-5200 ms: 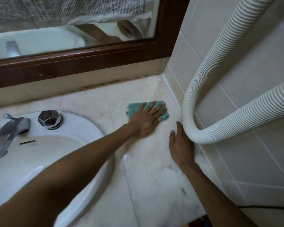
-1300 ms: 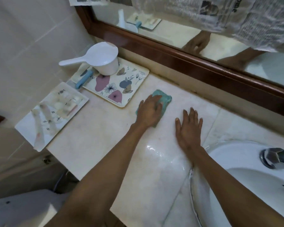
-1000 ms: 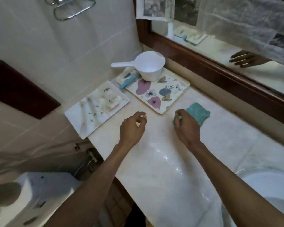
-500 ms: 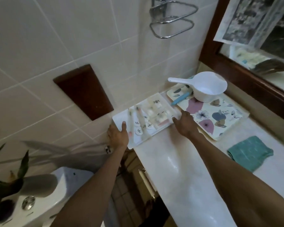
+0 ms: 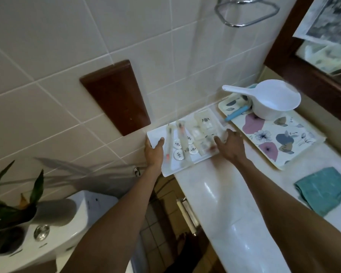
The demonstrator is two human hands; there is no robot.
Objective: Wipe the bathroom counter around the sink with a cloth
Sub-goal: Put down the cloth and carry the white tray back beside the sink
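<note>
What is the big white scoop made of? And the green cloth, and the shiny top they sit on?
The white scoop looks like plastic: smooth, one moulded piece with its handle, slightly see-through at the rim. The green cloth looks like soft woven or microfibre fabric: matte, rumpled, folded edges. The counter looks like polished marble or a similar stone, pale with faint veins and bright glossy reflections; I can't tell which.

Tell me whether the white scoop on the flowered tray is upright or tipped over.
Upright. The white scoop stands on its base on the flowered tray, open mouth up, handle pointing left toward the tiled wall.
</note>
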